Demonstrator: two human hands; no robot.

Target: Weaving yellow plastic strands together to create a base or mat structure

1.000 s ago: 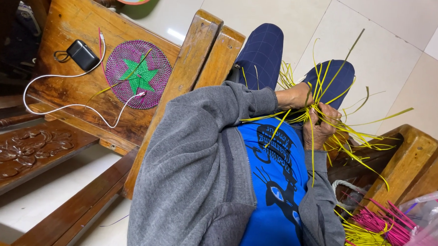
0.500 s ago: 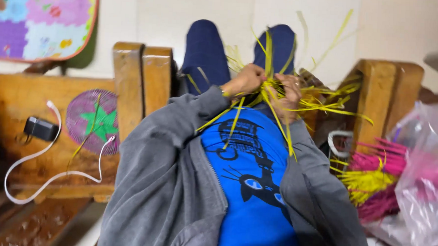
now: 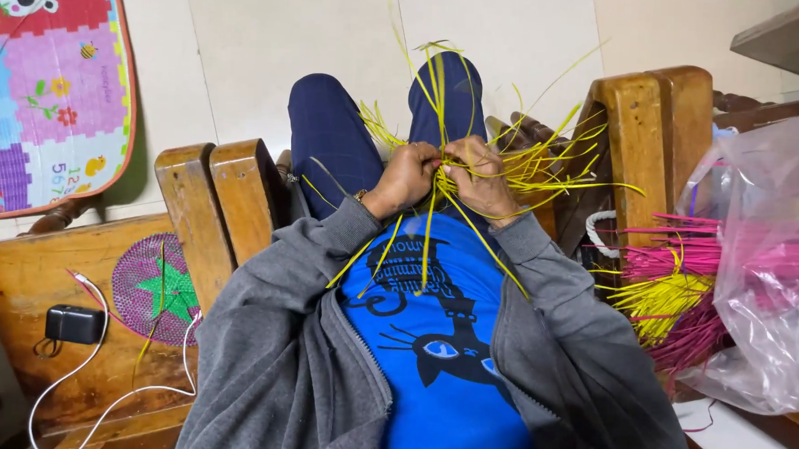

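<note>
You sit in a wooden chair [image 3: 212,207] with both hands raised over your lap, working a bundle of yellow strips [image 3: 474,156]. Your left hand [image 3: 405,175] is curled into a loose fist, fingers pressed together and closed around several of the strips where they cross. Your right hand [image 3: 479,176] sits just beside it, touching the same crossing point, with the fingers bent and pinching a few strips against the thumb. From that knot between your hands the strips fan out in every direction: some stand upright past your knees, some sweep toward the right armrest [image 3: 641,145], and a few long ones hang down over your blue shirt [image 3: 439,343]. The grey jacket [image 3: 295,355] lies open on both sides of the shirt. On your right, a heap of pink strips [image 3: 685,264] and more yellow ones lies partly under a clear plastic bag [image 3: 775,268]. On your left, a wooden seat [image 3: 29,271] carries a round woven mat [image 3: 159,288], purple with a green star, and near it a black charger [image 3: 74,323] with a white cable [image 3: 97,373] looping across the wood. A colourful play mat [image 3: 46,83] lies on the tiled floor [image 3: 272,57] beyond.
</note>
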